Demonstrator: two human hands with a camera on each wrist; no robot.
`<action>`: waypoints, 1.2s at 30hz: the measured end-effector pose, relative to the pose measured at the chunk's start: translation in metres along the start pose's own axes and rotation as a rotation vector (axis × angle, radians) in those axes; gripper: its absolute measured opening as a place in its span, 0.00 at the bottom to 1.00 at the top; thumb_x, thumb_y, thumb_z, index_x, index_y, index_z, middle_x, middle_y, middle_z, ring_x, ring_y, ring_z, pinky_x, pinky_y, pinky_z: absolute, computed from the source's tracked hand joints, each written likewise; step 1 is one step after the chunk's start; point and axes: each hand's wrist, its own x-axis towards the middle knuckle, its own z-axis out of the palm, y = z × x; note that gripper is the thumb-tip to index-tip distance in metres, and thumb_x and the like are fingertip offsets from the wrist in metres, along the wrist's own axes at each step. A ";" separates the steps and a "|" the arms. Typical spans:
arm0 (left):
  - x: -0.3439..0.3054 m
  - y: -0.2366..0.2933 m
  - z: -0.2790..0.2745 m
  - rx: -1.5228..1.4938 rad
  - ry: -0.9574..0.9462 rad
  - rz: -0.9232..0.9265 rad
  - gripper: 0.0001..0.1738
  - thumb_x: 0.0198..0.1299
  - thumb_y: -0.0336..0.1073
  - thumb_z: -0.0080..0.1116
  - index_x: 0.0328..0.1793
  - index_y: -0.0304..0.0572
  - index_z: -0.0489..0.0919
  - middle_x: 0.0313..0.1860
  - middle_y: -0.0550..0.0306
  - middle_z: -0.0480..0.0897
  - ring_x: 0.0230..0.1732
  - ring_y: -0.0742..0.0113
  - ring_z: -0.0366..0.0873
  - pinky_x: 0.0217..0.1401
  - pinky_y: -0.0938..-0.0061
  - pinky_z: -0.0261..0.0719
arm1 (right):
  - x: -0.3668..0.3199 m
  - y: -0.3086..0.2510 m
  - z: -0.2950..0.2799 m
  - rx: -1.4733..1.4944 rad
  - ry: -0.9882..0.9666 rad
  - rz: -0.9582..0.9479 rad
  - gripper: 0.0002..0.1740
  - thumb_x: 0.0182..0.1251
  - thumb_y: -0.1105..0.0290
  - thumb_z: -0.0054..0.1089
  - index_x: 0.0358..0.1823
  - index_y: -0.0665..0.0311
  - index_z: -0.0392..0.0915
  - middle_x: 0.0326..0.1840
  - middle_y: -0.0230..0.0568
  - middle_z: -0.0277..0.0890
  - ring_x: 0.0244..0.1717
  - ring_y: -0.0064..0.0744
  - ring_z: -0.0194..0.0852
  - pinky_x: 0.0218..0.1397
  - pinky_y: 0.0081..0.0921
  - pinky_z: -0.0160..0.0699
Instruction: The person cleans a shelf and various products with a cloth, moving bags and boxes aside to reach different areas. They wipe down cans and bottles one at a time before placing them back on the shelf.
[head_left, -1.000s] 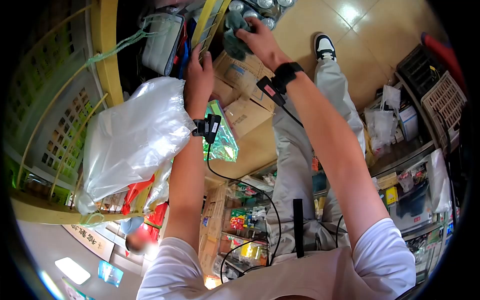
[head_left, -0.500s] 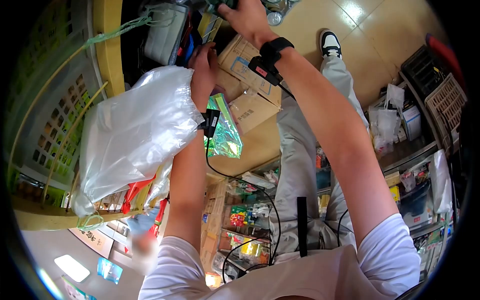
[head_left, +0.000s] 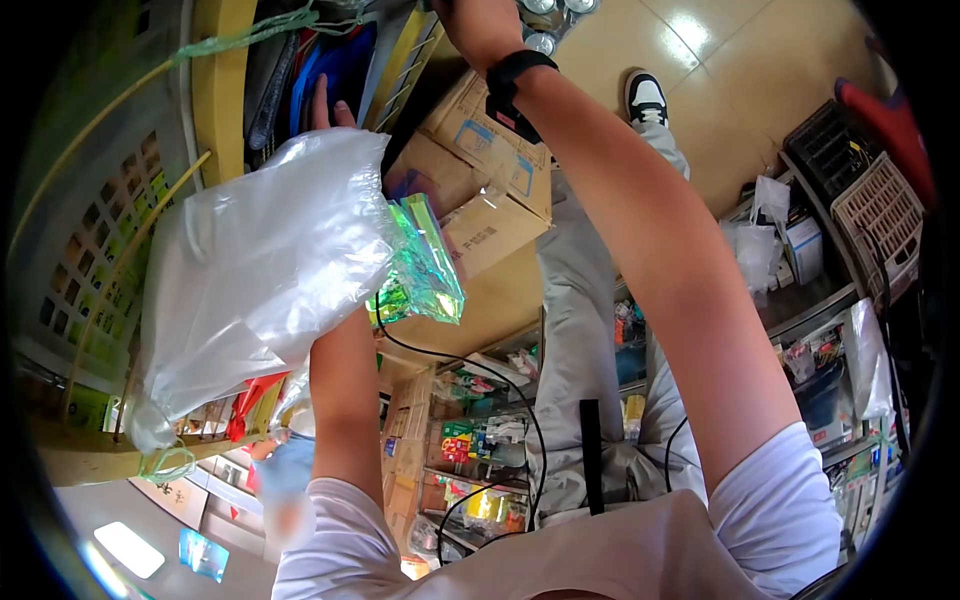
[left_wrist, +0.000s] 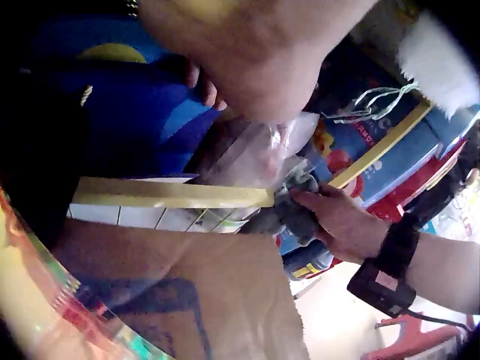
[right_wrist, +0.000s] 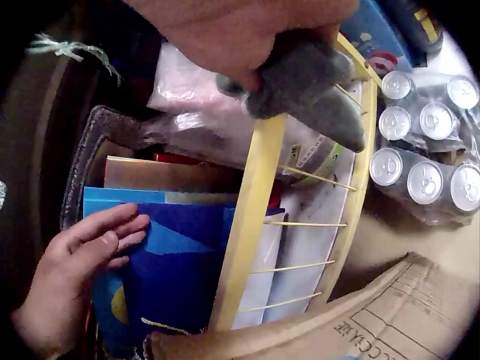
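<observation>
My right hand [right_wrist: 240,37] grips a grey cloth [right_wrist: 307,86] against the yellow rail [right_wrist: 251,225] of a wire rack. The left wrist view also shows this hand [left_wrist: 349,225] pinching the cloth [left_wrist: 298,210] at the rail. In the head view only the back of the hand [head_left: 483,30] shows, at the top edge. My left hand [right_wrist: 71,277] touches a blue bag [right_wrist: 176,270] standing among flat packages, its fingers extended. From above, its fingertips [head_left: 330,108] show beyond a clear plastic bag [head_left: 265,250], which hides the wrist.
Cardboard boxes [head_left: 490,150] and a shiny green bag [head_left: 425,265] lie beside the rack. Packed cans [right_wrist: 424,180] stand on the floor past it. Glass shelves of small goods [head_left: 480,440] and a crate [head_left: 880,215] are around the legs. A blurred person is at the lower left.
My left hand has moved left, from the yellow rack's edge to the blue bag. My right hand has shifted left and up with the cloth, which has left the head view.
</observation>
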 end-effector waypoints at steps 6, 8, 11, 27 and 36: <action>0.024 -0.045 0.010 0.134 0.163 0.479 0.26 0.81 0.45 0.45 0.80 0.47 0.70 0.75 0.38 0.75 0.73 0.37 0.74 0.76 0.53 0.71 | -0.006 -0.012 0.040 -0.205 0.029 0.153 0.11 0.72 0.73 0.53 0.52 0.60 0.79 0.45 0.59 0.82 0.42 0.60 0.85 0.42 0.53 0.84; 0.031 -0.053 0.016 0.082 0.180 0.566 0.25 0.80 0.42 0.47 0.78 0.45 0.72 0.74 0.39 0.76 0.73 0.38 0.75 0.76 0.53 0.71 | -0.012 -0.008 0.047 -0.210 0.040 0.128 0.10 0.72 0.72 0.52 0.50 0.60 0.79 0.42 0.57 0.83 0.39 0.59 0.86 0.41 0.52 0.84; 0.048 -0.067 0.019 0.019 0.198 0.718 0.21 0.78 0.37 0.50 0.73 0.41 0.75 0.72 0.40 0.78 0.71 0.41 0.77 0.75 0.54 0.73 | -0.026 -0.002 0.061 -0.229 -0.008 0.045 0.09 0.73 0.71 0.51 0.47 0.60 0.80 0.40 0.54 0.83 0.36 0.56 0.87 0.38 0.50 0.85; 0.064 -0.085 0.030 -0.095 0.145 0.732 0.17 0.75 0.33 0.53 0.66 0.39 0.79 0.69 0.42 0.79 0.70 0.45 0.77 0.74 0.56 0.73 | -0.016 -0.007 0.032 -0.243 0.040 0.128 0.14 0.67 0.68 0.60 0.54 0.50 0.83 0.46 0.44 0.85 0.48 0.50 0.89 0.46 0.46 0.87; 0.050 -0.069 0.037 -0.107 0.145 0.718 0.17 0.77 0.34 0.53 0.67 0.40 0.78 0.69 0.43 0.79 0.71 0.45 0.77 0.74 0.56 0.72 | 0.010 0.006 0.027 -0.135 0.149 0.053 0.11 0.68 0.70 0.59 0.51 0.62 0.77 0.48 0.57 0.79 0.45 0.65 0.81 0.46 0.56 0.81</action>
